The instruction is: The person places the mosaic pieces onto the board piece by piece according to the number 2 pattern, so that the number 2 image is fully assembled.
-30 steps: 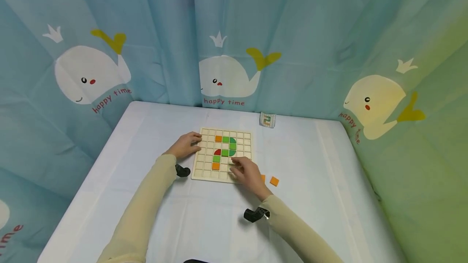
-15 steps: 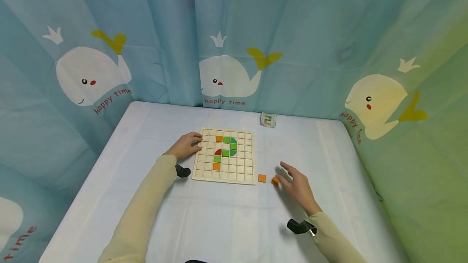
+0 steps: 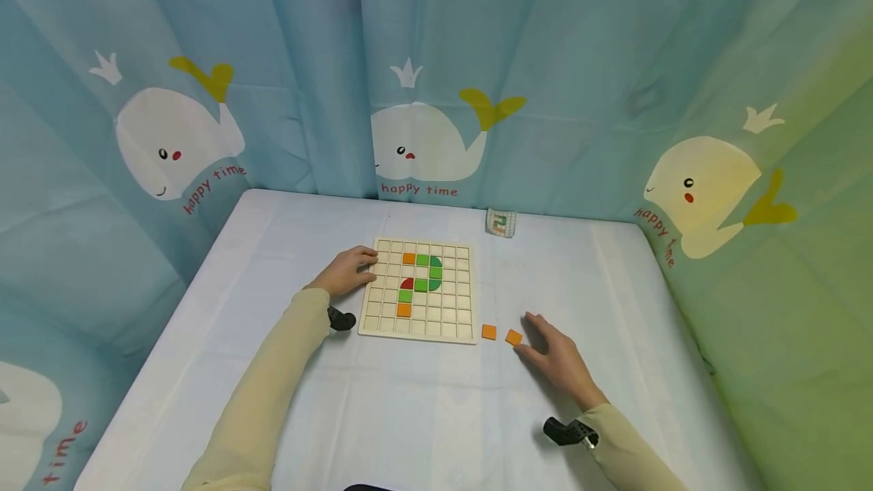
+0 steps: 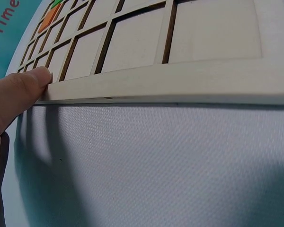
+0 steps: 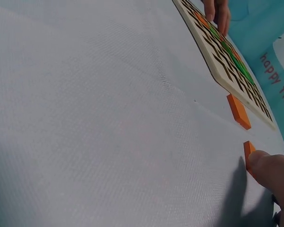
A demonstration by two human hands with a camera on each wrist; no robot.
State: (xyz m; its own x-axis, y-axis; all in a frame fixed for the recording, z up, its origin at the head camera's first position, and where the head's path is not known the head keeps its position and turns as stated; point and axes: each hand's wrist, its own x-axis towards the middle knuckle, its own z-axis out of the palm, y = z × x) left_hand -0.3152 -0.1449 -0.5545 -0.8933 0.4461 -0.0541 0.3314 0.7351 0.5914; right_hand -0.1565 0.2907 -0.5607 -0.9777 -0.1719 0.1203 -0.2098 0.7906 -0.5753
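A pale wooden grid board (image 3: 450, 324) lies on the table, with orange, green and red pieces set in a curve like a question mark. My left hand (image 3: 343, 272) rests on its left edge; in the left wrist view the thumb (image 4: 35, 80) touches the rim. Right of the board, my right hand (image 3: 555, 354) is spread beside an orange square tile (image 3: 514, 337), the thumb (image 5: 260, 161) at the tile's edge. The tile lies flat on the cloth. A second orange tile (image 3: 489, 332) lies between it and the board.
A small printed card (image 3: 501, 223) with a grid pattern lies near the table's back edge. The table (image 3: 409, 415) has a white cover. Blue-green curtains (image 3: 580, 97) with whale prints hang around its back and sides.
My right hand has moved from over the board to the right, beside the orange tiles. The farther tile looked tilted under the thumb half a second ago and now lies flat. My left hand stays put.
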